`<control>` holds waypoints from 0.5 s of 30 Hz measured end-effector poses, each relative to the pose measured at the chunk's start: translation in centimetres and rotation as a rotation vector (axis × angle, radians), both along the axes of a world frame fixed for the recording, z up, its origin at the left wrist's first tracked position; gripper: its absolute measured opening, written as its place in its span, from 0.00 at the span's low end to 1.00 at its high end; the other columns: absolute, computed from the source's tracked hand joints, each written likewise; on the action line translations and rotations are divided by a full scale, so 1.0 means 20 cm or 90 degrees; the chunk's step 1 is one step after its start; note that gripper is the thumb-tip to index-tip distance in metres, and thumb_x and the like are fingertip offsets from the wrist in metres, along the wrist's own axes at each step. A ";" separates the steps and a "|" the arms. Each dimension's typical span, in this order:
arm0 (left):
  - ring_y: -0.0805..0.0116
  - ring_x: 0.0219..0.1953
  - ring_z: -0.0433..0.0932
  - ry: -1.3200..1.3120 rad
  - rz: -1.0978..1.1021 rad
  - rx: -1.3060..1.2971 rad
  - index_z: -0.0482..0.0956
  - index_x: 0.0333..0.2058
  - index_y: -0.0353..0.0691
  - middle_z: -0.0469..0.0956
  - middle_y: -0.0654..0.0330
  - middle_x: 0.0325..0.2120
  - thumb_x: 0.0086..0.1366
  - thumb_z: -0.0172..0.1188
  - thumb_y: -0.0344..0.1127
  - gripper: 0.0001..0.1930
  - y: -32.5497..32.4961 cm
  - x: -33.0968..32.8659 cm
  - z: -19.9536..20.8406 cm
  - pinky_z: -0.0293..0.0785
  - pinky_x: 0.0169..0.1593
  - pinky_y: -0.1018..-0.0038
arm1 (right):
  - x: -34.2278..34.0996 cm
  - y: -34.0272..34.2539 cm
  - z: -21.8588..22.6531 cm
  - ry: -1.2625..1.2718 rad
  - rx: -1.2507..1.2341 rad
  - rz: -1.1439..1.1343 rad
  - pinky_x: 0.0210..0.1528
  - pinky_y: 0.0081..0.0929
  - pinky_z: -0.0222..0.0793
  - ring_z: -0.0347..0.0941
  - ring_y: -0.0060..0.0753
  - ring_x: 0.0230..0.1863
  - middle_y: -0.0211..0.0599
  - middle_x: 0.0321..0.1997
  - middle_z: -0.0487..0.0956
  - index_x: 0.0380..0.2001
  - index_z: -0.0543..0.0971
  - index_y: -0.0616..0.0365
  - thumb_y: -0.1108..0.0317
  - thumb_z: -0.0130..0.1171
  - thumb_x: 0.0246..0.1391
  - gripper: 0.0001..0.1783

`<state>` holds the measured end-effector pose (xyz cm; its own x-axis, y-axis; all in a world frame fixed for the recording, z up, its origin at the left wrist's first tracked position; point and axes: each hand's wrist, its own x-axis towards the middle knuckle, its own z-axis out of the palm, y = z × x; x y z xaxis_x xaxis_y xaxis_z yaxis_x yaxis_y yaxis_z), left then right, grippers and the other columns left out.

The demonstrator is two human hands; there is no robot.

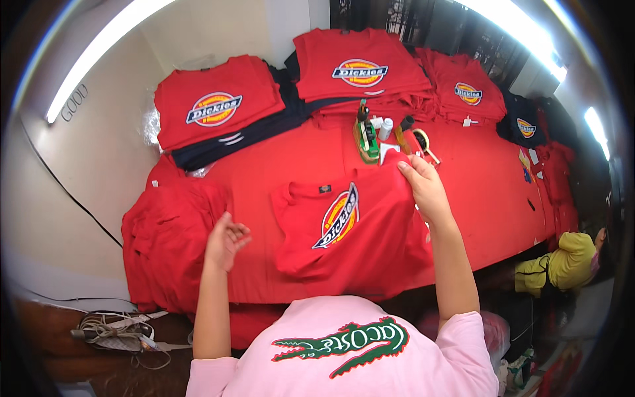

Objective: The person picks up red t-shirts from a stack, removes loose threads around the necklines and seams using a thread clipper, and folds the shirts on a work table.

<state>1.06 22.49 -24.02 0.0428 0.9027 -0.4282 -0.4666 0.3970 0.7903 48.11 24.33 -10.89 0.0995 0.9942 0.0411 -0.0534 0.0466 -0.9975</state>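
A red shirt (383, 231) with a round printed patch on its chest lies partly on the red-covered table (245, 165) before me. My right hand (425, 186) pinches its upper right part and lifts it, so the cloth slopes up to the fingers. My left hand (227, 242) holds nothing; its fingers are apart, left of the shirt and beside a heap of red garments (165, 238). Where the lower edge of the lifted shirt hangs, the table's front edge is hidden.
Stacked red shirts (231, 83) lie along the back, some over dark blue ones. A green tape dispenser (366, 139), a small white bottle (385, 129) and a tape roll (422, 139) stand beyond the shirt. Coiled cables (116, 331) lie lower left; a person in yellow (572, 261) is at right.
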 end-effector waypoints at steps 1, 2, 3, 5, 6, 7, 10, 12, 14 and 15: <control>0.64 0.36 0.84 0.021 -0.016 -0.012 0.78 0.33 0.48 0.83 0.62 0.32 0.70 0.60 0.56 0.18 0.03 0.06 0.04 0.80 0.42 0.63 | -0.06 0.00 0.08 0.040 0.022 0.017 0.47 0.19 0.69 0.72 0.14 0.42 0.22 0.39 0.79 0.45 0.79 0.62 0.68 0.53 0.72 0.10; 0.63 0.37 0.84 -0.008 -0.081 -0.117 0.78 0.32 0.50 0.83 0.63 0.32 0.69 0.61 0.59 0.19 -0.02 0.10 -0.03 0.78 0.42 0.65 | -0.14 0.00 0.15 0.080 0.043 0.034 0.49 0.19 0.70 0.73 0.14 0.44 0.22 0.42 0.80 0.47 0.79 0.62 0.67 0.52 0.73 0.10; 0.62 0.37 0.83 -0.012 -0.114 -0.204 0.79 0.32 0.50 0.83 0.63 0.31 0.66 0.63 0.62 0.21 -0.07 0.11 -0.19 0.77 0.44 0.64 | -0.22 0.00 0.20 0.105 0.036 0.070 0.51 0.19 0.70 0.73 0.14 0.46 0.23 0.43 0.80 0.49 0.78 0.62 0.68 0.52 0.73 0.10; 0.55 0.43 0.82 -0.023 -0.172 -0.268 0.79 0.35 0.47 0.83 0.58 0.34 0.62 0.65 0.66 0.26 -0.19 0.20 -0.57 0.72 0.55 0.58 | -0.32 -0.02 0.31 0.166 0.015 0.152 0.52 0.19 0.70 0.73 0.14 0.47 0.25 0.46 0.79 0.52 0.77 0.61 0.68 0.52 0.73 0.11; 0.52 0.50 0.79 -0.018 -0.177 -0.304 0.79 0.43 0.40 0.82 0.52 0.43 0.62 0.63 0.68 0.33 -0.24 0.39 -0.54 0.69 0.60 0.57 | -0.32 -0.02 0.31 0.182 0.011 0.176 0.52 0.20 0.71 0.73 0.14 0.48 0.26 0.46 0.78 0.51 0.77 0.60 0.69 0.51 0.73 0.10; 0.51 0.56 0.76 -0.125 -0.237 -0.301 0.75 0.52 0.34 0.78 0.47 0.53 0.62 0.61 0.71 0.40 -0.27 0.50 -0.55 0.66 0.64 0.56 | -0.38 -0.05 0.38 0.204 0.028 0.183 0.50 0.20 0.70 0.72 0.13 0.46 0.25 0.44 0.78 0.49 0.76 0.60 0.69 0.51 0.73 0.09; 0.47 0.68 0.68 -0.328 -0.285 -0.280 0.69 0.63 0.30 0.72 0.44 0.64 0.67 0.57 0.66 0.43 -0.33 0.81 -0.31 0.59 0.73 0.49 | -0.51 -0.08 0.53 0.303 0.039 0.172 0.46 0.19 0.70 0.72 0.13 0.42 0.24 0.41 0.78 0.48 0.76 0.59 0.69 0.50 0.73 0.08; 0.46 0.69 0.67 -0.381 -0.267 -0.198 0.68 0.65 0.35 0.70 0.46 0.66 0.69 0.56 0.58 0.37 -0.34 0.88 -0.36 0.60 0.73 0.47 | -0.49 -0.06 0.64 0.347 0.087 0.187 0.53 0.24 0.74 0.77 0.22 0.49 0.34 0.49 0.80 0.55 0.74 0.63 0.70 0.51 0.73 0.13; 0.48 0.68 0.69 -0.474 -0.271 -0.200 0.69 0.65 0.38 0.71 0.48 0.66 0.70 0.55 0.53 0.32 -0.33 0.90 -0.36 0.63 0.71 0.46 | -0.48 -0.08 0.77 0.370 0.137 0.139 0.54 0.27 0.77 0.80 0.27 0.51 0.39 0.52 0.81 0.56 0.73 0.65 0.70 0.51 0.72 0.14; 0.49 0.67 0.70 -0.522 -0.274 -0.203 0.69 0.66 0.39 0.71 0.49 0.66 0.71 0.54 0.51 0.30 -0.32 0.91 -0.34 0.65 0.71 0.46 | -0.45 -0.08 0.81 0.377 0.150 0.136 0.54 0.27 0.77 0.79 0.27 0.51 0.39 0.52 0.80 0.55 0.74 0.65 0.70 0.50 0.72 0.14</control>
<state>19.21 16.18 -30.86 0.7340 0.5881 -0.3399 -0.5892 0.8002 0.1121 39.08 22.81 5.25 -0.0256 0.9657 0.2583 -0.6211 0.1871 -0.7611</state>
